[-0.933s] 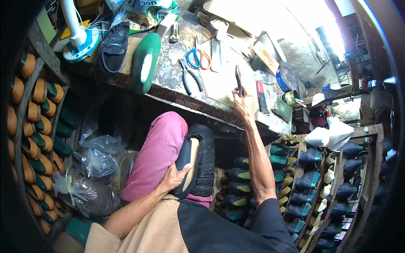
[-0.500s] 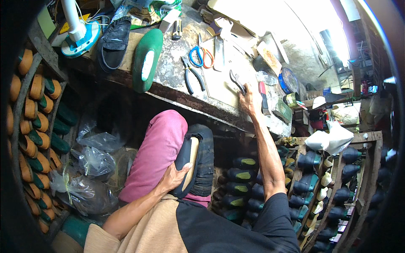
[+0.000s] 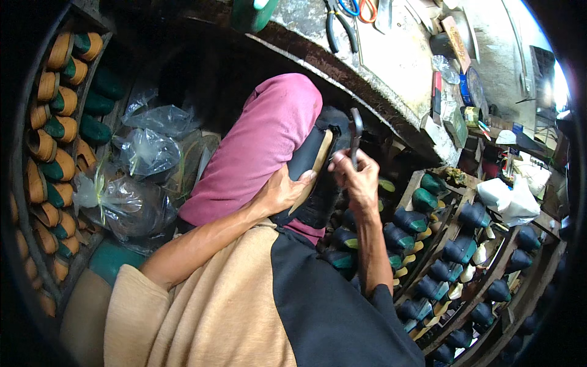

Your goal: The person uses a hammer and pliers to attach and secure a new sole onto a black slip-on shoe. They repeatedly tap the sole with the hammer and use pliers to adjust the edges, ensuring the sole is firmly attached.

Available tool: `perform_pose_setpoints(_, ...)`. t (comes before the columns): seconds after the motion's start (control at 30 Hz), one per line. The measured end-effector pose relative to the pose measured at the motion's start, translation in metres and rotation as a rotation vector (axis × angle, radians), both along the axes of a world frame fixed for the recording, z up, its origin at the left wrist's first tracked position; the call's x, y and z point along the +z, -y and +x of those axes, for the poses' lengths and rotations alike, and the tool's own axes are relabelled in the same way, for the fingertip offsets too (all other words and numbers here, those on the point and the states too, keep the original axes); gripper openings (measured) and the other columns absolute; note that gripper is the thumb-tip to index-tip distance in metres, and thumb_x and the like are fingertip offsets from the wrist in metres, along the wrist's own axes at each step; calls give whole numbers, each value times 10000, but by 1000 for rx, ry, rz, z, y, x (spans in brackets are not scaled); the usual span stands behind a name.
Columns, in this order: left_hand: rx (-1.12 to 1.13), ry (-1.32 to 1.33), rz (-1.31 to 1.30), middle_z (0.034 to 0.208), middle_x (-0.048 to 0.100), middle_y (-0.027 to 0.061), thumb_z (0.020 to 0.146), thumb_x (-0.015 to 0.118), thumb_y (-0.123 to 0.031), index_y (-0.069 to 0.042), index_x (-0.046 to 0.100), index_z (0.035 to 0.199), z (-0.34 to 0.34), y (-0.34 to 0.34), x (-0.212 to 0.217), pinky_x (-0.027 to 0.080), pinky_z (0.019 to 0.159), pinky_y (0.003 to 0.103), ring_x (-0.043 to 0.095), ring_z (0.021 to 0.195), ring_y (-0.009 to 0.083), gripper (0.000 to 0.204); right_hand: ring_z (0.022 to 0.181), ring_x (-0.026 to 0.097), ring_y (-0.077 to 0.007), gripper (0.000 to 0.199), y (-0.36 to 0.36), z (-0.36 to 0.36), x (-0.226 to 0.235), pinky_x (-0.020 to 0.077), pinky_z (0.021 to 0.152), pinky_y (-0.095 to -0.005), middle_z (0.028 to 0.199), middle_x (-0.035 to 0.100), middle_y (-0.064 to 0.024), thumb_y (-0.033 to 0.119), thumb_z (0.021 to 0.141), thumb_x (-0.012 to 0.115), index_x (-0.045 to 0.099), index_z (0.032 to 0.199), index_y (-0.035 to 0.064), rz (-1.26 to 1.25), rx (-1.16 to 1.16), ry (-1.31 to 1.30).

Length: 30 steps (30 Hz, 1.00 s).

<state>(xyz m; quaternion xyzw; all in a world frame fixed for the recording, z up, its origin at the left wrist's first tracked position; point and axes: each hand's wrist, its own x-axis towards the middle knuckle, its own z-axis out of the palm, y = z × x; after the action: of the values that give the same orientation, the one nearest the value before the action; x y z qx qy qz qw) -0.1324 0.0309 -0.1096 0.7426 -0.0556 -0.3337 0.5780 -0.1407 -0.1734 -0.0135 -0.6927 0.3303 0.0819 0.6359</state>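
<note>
A dark shoe [image 3: 304,153] with a tan underside rests upside down across my lap, beside my knee in pink trousers [image 3: 260,134]. My left hand [image 3: 282,192] is wrapped round it, with the thumb pressed on the tan bottom. Just to the right of the shoe, my right hand [image 3: 356,174] is closed round the handle of pincers [image 3: 356,131]. Their dark curved head points up and stays apart from the shoe. The lower part of the pincers is hidden in my fingers.
Ahead runs a worn workbench [image 3: 391,79] with black-handled pliers [image 3: 340,27], a red-handled tool [image 3: 436,92] and a blue round tin [image 3: 468,88]. Racks of shoes on lasts stand left [image 3: 58,137] and right [image 3: 452,251]. Clear plastic bags [image 3: 125,202] lie left of my legs.
My right hand has lifted the pincers off the bench and brought them back beside the shoe. The view has tilted down toward my lap. My left hand keeps its hold.
</note>
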Motion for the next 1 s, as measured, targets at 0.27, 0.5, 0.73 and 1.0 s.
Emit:
perform_pose_setpoints(0.27, -12, -6, -46, 994, 746, 271, 1079, 777, -245, 125, 691, 1232, -10, 9, -8, 602, 872, 447, 761, 931, 310, 410, 567, 519, -44, 169, -28, -37, -21, 343, 524, -233, 763, 709, 4, 179, 1035, 874, 797, 1058, 31, 130, -69, -136)
perform_pose_setpoints(0.5, -76, -121, -84, 978, 741, 218, 1075, 773, -225, 94, 684, 1220, -3, 6, 2, 597, 836, 432, 740, 895, 269, 362, 591, 534, -26, 149, -33, -36, -20, 372, 544, -219, 759, 707, 16, 155, 1048, 863, 812, 1023, 17, 27, -41, -121)
perform_pose_setpoints(0.73, -10, 157, 42, 1158, 752, 314, 1063, 770, -247, 158, 622, 1342, -8, 6, -1, 585, 990, 456, 770, 1132, 352, 513, 652, 570, -43, 162, -30, -28, -26, 404, 577, -231, 796, 705, 8, 140, 1012, 891, 808, 1024, 2, -122, 141, -137)
perform_pose_setpoints(1.0, -31, -20, -213, 1204, 755, 210, 1127, 726, -236, 71, 662, 1383, -9, 2, -24, 590, 1003, 409, 737, 1108, 266, 405, 696, 635, -107, 226, -28, -36, -1, 521, 643, -281, 900, 701, -32, 197, 1121, 773, 676, 1213, 15, 158, 177, -59)
